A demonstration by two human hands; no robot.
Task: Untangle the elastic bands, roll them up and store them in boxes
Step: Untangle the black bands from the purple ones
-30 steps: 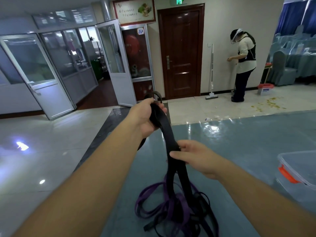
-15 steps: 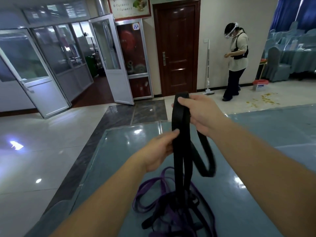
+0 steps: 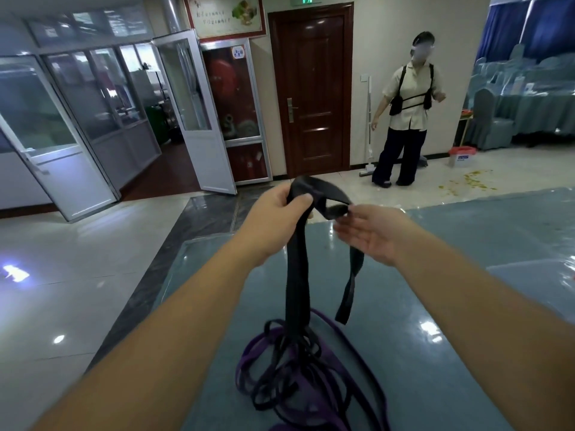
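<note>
Two hands up over the desk [image 3: 466,306], both working one black band [image 3: 297,275]. Left hand [image 3: 277,219] has its grip clamped on the band near the top: fingers curled round the bunched strap, thumb across the front. From there the band arcs right in a short loop to the right hand [image 3: 370,234], palm up w/ fingers mostly straight and relaxed; fingertips [image 3: 350,209] touch the loop's far end, but can't tell if they pinch it, that bit is blurred. So right grip reads as apart, not closed round anything.

Below the left hand the black band hangs straight down as a doubled strap into the pile [image 3: 298,377] on the desk. A second length drops behind the right palm and ends in a free fold hanging above the desk, right of the main strap.

Pile sits near the desk's front, between the two forearms: black and purple bands [image 3: 351,337] tangled together, purple loops spreading out right and toward the bottom edge.

Desk top is blue-grey and glossy w/ light reflections. Beyond it: pale tiled floor, dark wood door [image 3: 311,91], open glass door [image 3: 193,110] at left. Another person [image 3: 407,119] stands by the wall near an upright mop [image 3: 368,126], w/ a small bin [image 3: 462,156] and yellowish scraps on the floor to the right.
</note>
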